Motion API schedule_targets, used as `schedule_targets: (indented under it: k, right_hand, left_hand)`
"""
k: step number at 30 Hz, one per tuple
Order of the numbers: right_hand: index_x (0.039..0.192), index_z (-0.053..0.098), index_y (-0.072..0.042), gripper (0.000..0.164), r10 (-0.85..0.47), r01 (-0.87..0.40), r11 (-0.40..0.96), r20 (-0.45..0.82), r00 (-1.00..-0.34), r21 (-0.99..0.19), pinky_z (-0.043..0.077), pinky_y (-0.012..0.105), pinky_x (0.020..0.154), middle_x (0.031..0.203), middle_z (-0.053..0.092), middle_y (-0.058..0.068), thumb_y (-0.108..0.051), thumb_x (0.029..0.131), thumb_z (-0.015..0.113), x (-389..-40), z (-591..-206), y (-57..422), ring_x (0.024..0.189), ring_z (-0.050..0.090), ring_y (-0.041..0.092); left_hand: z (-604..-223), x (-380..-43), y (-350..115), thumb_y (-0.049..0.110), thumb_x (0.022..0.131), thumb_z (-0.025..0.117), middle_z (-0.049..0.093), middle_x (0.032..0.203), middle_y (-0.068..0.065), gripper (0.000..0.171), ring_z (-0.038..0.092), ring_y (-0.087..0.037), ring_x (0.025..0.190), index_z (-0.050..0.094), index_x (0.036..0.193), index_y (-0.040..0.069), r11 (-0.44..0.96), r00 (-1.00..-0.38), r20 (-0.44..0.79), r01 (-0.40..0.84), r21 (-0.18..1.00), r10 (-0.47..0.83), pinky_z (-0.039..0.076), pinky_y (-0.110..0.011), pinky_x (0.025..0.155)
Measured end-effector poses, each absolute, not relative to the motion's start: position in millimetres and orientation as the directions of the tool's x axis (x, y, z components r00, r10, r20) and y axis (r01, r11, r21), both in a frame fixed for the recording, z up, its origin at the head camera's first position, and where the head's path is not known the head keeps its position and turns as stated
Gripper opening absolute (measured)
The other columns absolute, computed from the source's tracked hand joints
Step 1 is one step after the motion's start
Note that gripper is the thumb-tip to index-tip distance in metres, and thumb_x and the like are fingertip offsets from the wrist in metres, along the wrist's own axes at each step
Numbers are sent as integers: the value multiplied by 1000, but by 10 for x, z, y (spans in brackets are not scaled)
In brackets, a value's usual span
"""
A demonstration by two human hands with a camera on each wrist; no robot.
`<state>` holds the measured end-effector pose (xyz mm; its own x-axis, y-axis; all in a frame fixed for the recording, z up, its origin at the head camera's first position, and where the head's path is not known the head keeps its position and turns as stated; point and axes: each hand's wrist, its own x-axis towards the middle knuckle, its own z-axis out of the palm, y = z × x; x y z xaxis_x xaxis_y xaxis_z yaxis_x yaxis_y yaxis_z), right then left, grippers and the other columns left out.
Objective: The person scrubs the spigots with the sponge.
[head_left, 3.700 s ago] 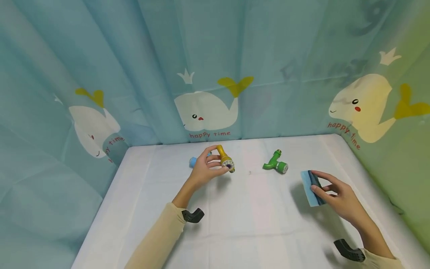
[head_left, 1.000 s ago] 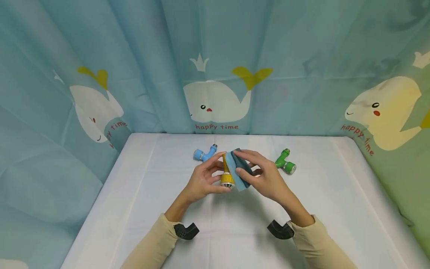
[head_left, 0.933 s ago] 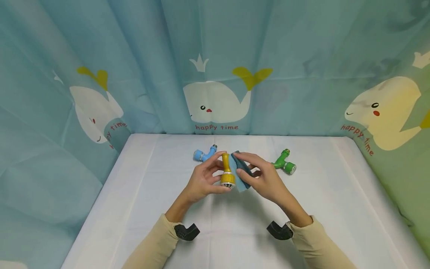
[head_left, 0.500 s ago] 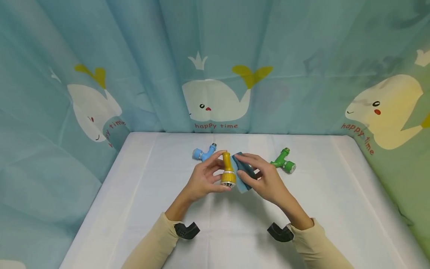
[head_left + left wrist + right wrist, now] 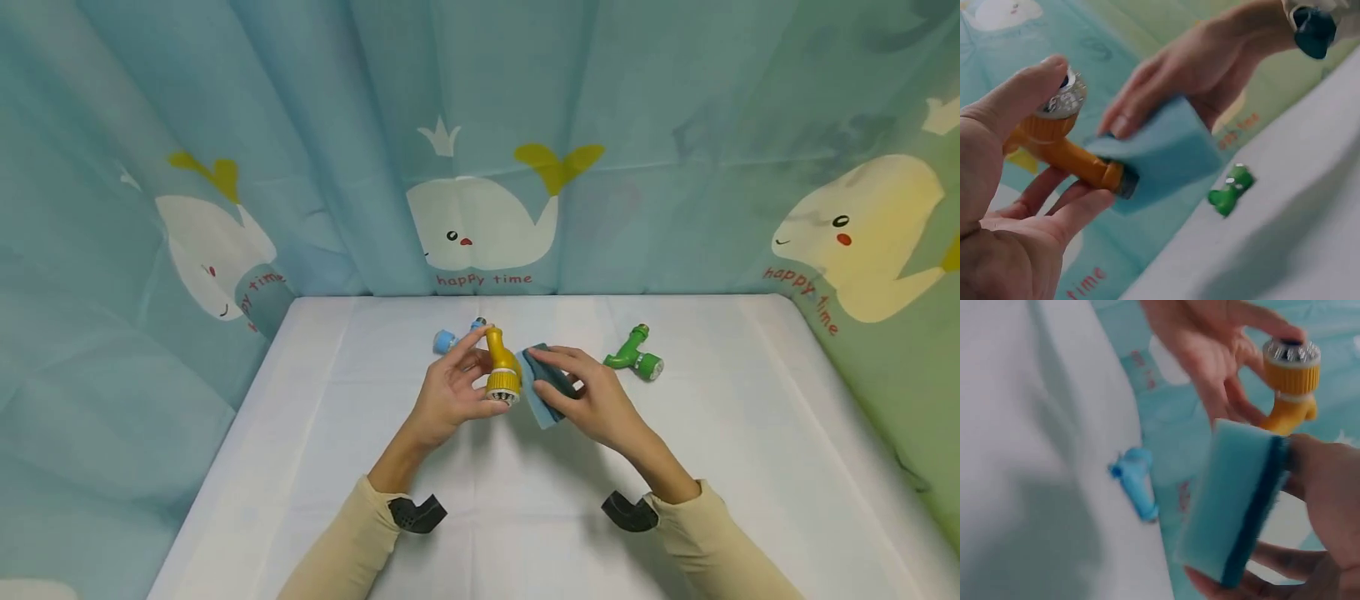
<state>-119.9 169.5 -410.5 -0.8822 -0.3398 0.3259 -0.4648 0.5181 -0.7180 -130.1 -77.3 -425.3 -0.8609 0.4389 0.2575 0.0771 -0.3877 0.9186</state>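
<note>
Near the middle of the head view, my left hand (image 5: 442,396) pinches a yellow tap (image 5: 502,362) between thumb and fingers, above the table. Its ribbed knob (image 5: 1050,125) has a silvery face, which the left thumb presses in the left wrist view. My right hand (image 5: 603,404) grips a sponge (image 5: 542,404) just to the right of the tap. The sponge has a light blue side and a dark blue-green side, seen edge-on in the right wrist view (image 5: 1229,500). Sponge and tap overlap in the wrist views; whether they touch I cannot tell.
A blue tap (image 5: 445,341) lies behind my left hand, partly hidden by it. Further right lies a green tap (image 5: 635,354). Both rest on the white-covered table (image 5: 360,500), and a whale-print curtain (image 5: 337,208) hangs behind and at the sides.
Earlier, my right hand brought the sponge from the right to the yellow tap. Over the last half second, the tap has tilted and shifted slightly up and left, widening the gap to the right hand.
</note>
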Motion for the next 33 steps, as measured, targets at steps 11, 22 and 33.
schedule_targets:
  k: [11,22,33]
  right_hand:
    - [138,65,-16,50,-194,-532,523,515,-835,-666,61,39,67,142,55,20,-15,90,80,-1099,-4201,1548,110,65,37]
    - [158,37,-20,54,-82,-227,15,225,-971,-974,59,31,84,152,44,20,-18,108,56,-1078,-4370,1507,122,58,42]
    - [162,25,-36,57,-171,88,-398,-20,-985,-913,59,36,88,162,25,8,-32,110,49,-1086,-4333,1393,122,54,31]
  left_hand:
    - [-4317,-1278,-651,-16,83,72,54,130,-17,95,60,-25,115,25,162,7,-436,-934,184,34,899,307,58,-29,91]
    - [-4231,-1223,-611,-10,89,68,41,145,-24,91,56,-30,124,21,163,14,-521,-948,196,39,853,250,53,-38,101]
    - [-4121,-1233,-627,-3,87,76,35,148,-22,100,54,-29,127,15,164,14,-606,-934,255,54,794,251,51,-41,103]
